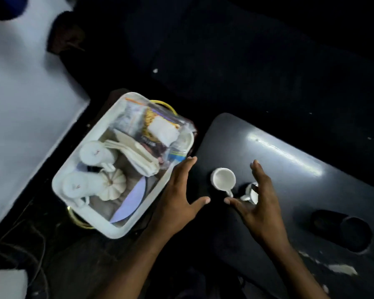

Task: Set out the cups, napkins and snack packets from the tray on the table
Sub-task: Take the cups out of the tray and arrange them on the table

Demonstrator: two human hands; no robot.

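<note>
A white tray [89,145] sits left of the dark table [289,169]. In it lie two white cups [95,153] on their sides, folded napkins [138,155], clear snack packets [151,124] and a small white pumpkin-shaped piece [112,184]. One white cup [222,180] stands upright on the table near its left end. A second small white cup [252,194] stands just right of it, partly hidden by my right hand [259,203], which hovers over it with fingers spread. My left hand [179,195] is open between the tray's edge and the first cup, holding nothing.
A round cup-holder recess [354,234] is sunk into the table at the right. A pale wall or panel [20,115] fills the left side. Cables [20,244] lie on the dark floor at lower left. The scene is dim.
</note>
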